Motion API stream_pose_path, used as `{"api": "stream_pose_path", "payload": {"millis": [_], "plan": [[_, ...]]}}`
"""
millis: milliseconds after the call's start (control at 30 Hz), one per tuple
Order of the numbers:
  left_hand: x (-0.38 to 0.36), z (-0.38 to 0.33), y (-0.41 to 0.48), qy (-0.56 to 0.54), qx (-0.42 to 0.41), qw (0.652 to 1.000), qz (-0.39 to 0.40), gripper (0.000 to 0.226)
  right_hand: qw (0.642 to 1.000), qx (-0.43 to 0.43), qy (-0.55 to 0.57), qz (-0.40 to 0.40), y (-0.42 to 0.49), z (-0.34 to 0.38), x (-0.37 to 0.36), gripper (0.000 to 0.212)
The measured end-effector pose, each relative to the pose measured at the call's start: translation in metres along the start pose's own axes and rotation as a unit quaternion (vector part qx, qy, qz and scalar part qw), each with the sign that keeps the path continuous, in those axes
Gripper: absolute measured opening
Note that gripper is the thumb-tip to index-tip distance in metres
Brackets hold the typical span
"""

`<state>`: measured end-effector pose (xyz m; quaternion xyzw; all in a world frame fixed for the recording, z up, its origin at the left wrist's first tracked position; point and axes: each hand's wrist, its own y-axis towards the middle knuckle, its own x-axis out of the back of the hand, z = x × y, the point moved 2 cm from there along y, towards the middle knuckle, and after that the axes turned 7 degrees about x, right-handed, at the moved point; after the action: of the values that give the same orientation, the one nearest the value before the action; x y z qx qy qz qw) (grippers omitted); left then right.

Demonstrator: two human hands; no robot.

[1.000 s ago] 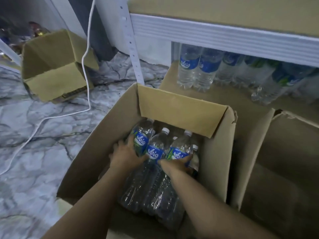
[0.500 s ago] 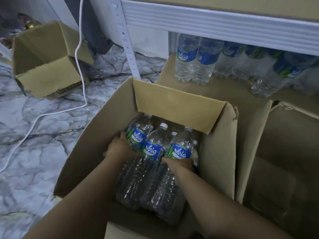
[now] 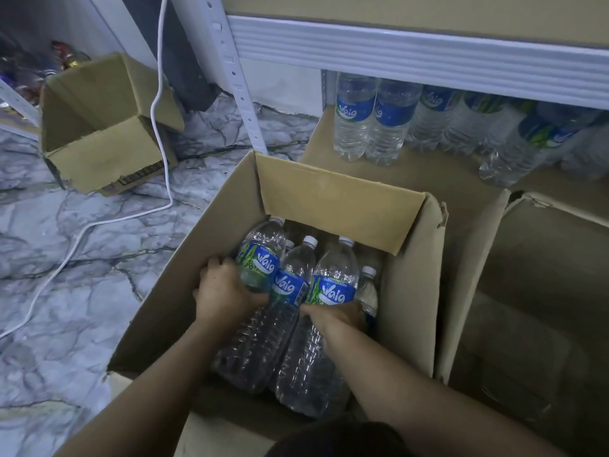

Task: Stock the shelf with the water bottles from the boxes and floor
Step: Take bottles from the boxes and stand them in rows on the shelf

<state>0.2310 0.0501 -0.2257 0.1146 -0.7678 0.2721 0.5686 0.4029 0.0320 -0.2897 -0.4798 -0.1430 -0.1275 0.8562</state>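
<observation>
An open cardboard box (image 3: 412, 291) stands in front of me with several clear water bottles in it. Three bottles (image 3: 290, 285) with blue labels are held together, tilted up out of the box. My left hand (image 3: 224, 291) grips the left side of the bundle and my right hand (image 3: 333, 316) grips its right side. A further bottle (image 3: 369, 288) stands upright behind my right hand. On the bottom shelf (image 3: 438, 173) a row of the same bottles (image 3: 372, 120) stands under the white shelf beam (image 3: 412, 57).
A second open box (image 3: 543, 291) sits to the right, dark inside. An empty box (image 3: 99, 127) lies on the marble floor at the back left. A white cable (image 3: 158, 94) trails across the floor. The white shelf post (image 3: 237, 77) rises just behind the box.
The three bottles have risen a little higher out of the box, both hands still around them. My view has tipped slightly, so the shelf sits higher in frame.
</observation>
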Motion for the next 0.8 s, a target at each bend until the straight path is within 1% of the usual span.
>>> {"api": "stream_pose_path", "payload": {"millis": [100, 233, 333, 367, 400, 467, 500, 600, 633, 733, 800], "plan": [[-0.002, 0.007, -0.005, -0.095, 0.042, 0.994, 0.043, 0.093, 0.999, 0.005, 0.013, 0.034, -0.002, -0.001, -0.001, 0.107], [-0.004, 0.009, 0.003, -0.114, 0.071, 0.985, 0.107, 0.107, 0.996, -0.019, 0.071, 0.040, -0.004, -0.008, 0.003, 0.112], [-0.009, 0.003, 0.007, -0.174, 0.107, 0.958, 0.201, 0.122, 0.996, -0.020, 0.073, 0.046, -0.004, -0.009, 0.002, 0.111], [-0.010, 0.000, 0.009, -0.192, 0.122, 0.949, 0.217, 0.126, 0.996, -0.015, 0.074, 0.041, -0.005, -0.008, 0.002, 0.108], [-0.011, -0.001, 0.011, -0.197, 0.137, 0.946, 0.218, 0.129, 0.996, -0.010, 0.075, 0.036, -0.006, -0.007, 0.001, 0.105], [-0.010, -0.003, 0.009, -0.168, 0.147, 0.955, 0.196, 0.131, 0.997, -0.003, 0.076, 0.028, -0.009, -0.005, -0.001, 0.100], [-0.009, -0.004, 0.008, -0.140, 0.140, 0.963, 0.181, 0.126, 0.997, 0.002, 0.075, 0.026, -0.011, -0.003, -0.001, 0.099], [-0.002, -0.007, -0.005, -0.097, 0.108, 0.981, 0.131, 0.094, 0.998, 0.013, 0.064, 0.016, -0.015, 0.000, 0.001, 0.096], [0.001, -0.008, -0.011, -0.091, 0.108, 0.983, 0.121, 0.091, 0.998, 0.015, 0.060, 0.016, -0.020, -0.001, 0.002, 0.094], [0.010, -0.012, -0.031, -0.054, 0.089, 0.989, 0.103, 0.088, 0.997, 0.019, 0.069, 0.030, -0.035, -0.002, 0.003, 0.095], [0.016, -0.011, -0.044, -0.042, 0.082, 0.991, 0.101, 0.085, 0.996, 0.015, 0.068, 0.057, -0.040, -0.003, 0.006, 0.092]]}}
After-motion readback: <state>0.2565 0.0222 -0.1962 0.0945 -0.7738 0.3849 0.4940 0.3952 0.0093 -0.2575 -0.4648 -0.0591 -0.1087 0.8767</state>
